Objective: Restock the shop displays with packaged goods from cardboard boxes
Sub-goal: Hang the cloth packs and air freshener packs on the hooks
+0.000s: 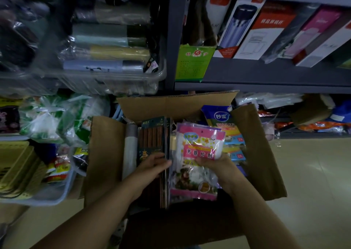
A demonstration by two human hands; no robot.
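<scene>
1. Pink sachet pack [199, 150]: clear bag with pink bands, sitting at the centre of the open cardboard box [106, 153], upper part raised above the other goods. More packs of the same kind [191, 184] lie under it toward 6 o'clock.
2. Right hand [214, 163]: fingers curled round the pack's lower edge, gripping it from the 5 o'clock side. Thumb hidden; grip looks light.
3. Left hand [153, 165]: fingers fairly straight, pressed flat against the chopstick packs [153, 136] just at 9 o'clock of the pink pack. Holding nothing, seemingly steadying or parting them.
4. Axis: pink pack's long axis runs 12 to 6, header end toward 12, print face up toward the camera, tilted slightly toward 1. Chopstick packs run parallel, standing on edge.
5. Step in hand, as judged: lifting the pink pack out. Do it well by drawing it straight up along its long axis while the left hand keeps the chopsticks back; slippery film, so pinch the sealed band, not the loose middle.
6. Outward: blue cloth packs [228, 133] at 2 o'clock inside the box; grey shelf [266, 85] with boxed flasks [266, 30] at 12 to 1; clear bin [114, 77] of rolled items at 11.
</scene>
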